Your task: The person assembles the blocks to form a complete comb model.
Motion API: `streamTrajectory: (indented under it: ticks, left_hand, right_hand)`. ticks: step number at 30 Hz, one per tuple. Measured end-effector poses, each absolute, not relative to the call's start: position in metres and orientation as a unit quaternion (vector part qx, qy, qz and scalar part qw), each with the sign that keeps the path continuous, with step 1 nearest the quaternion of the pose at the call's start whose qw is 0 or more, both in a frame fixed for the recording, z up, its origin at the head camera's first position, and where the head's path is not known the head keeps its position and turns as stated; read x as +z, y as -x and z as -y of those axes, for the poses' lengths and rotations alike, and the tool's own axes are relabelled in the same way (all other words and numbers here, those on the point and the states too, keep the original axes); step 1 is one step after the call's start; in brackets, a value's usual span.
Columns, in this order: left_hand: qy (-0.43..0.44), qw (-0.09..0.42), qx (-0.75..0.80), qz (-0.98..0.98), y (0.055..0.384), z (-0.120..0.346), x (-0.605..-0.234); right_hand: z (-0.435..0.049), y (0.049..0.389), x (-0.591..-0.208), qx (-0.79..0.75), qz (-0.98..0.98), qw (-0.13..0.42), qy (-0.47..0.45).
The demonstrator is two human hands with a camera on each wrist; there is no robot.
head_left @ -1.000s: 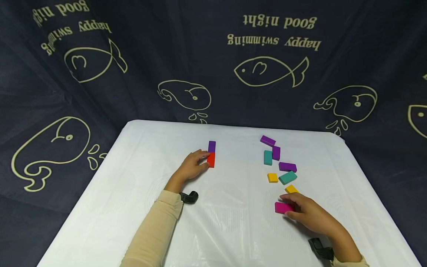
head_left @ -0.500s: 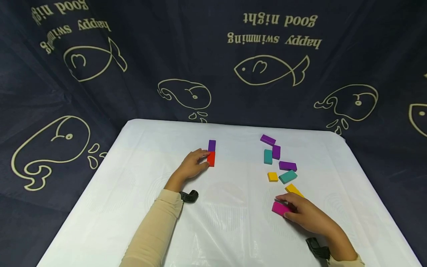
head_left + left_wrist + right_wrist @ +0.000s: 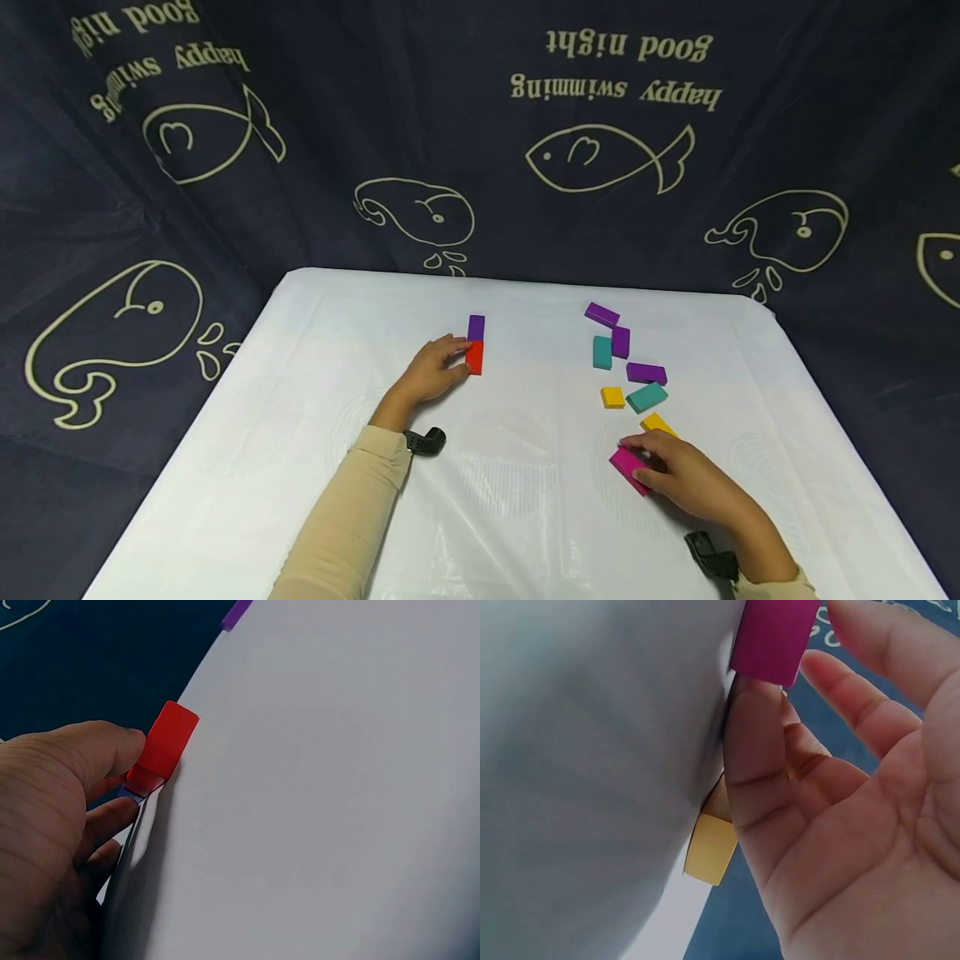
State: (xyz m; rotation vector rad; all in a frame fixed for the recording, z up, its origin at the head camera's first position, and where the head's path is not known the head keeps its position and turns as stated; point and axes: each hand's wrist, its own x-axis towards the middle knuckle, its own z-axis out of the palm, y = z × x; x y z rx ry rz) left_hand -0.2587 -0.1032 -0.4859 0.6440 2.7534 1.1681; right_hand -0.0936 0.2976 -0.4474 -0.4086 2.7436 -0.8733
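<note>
In the head view, my left hand (image 3: 433, 370) holds a red block (image 3: 474, 357) lightly at its left side, with thumb and fingertips. A purple block (image 3: 476, 327) lies end to end with the red one, on its far side. The left wrist view shows the thumb against the edge of the red block (image 3: 166, 742). On the right, my right hand (image 3: 686, 475) pinches a magenta block (image 3: 627, 469) between thumb and fingers; the block lies slantwise. Beyond these fingers lies a yellow block (image 3: 657, 423), partly hidden; the right wrist view shows a yellow block (image 3: 709, 849) below the fingers.
A white-covered table (image 3: 525, 533) carries everything. Beyond the right hand lie a small yellow block (image 3: 612, 397), teal blocks (image 3: 647, 397) and several purple blocks (image 3: 647, 373). A dark fish-patterned cloth (image 3: 480, 125) hangs behind the table.
The magenta block has turned from lying crosswise to a slant, and my right hand has shifted slightly left with it. My left hand, the red block and its purple neighbour look unmoved.
</note>
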Motion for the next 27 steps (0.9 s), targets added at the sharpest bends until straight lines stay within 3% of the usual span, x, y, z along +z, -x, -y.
streamTrajectory:
  ticks: [10,18,27]
  left_hand:
    - [-0.21,0.03,0.382,-0.899,0.258,0.104,-0.489]
    - [-0.21,0.033,0.384,-0.899,0.258,0.104,-0.49]
    - [-0.215,0.031,0.382,-0.898,0.259,0.103,-0.488]
  right_hand:
    - [-0.298,0.095,-0.449,-0.303,-0.937,0.109,0.138]
    - [-0.309,0.093,-0.45,-0.338,-0.912,0.152,0.176]
    - [-0.314,0.093,-0.451,-0.352,-0.9,0.153,0.205]
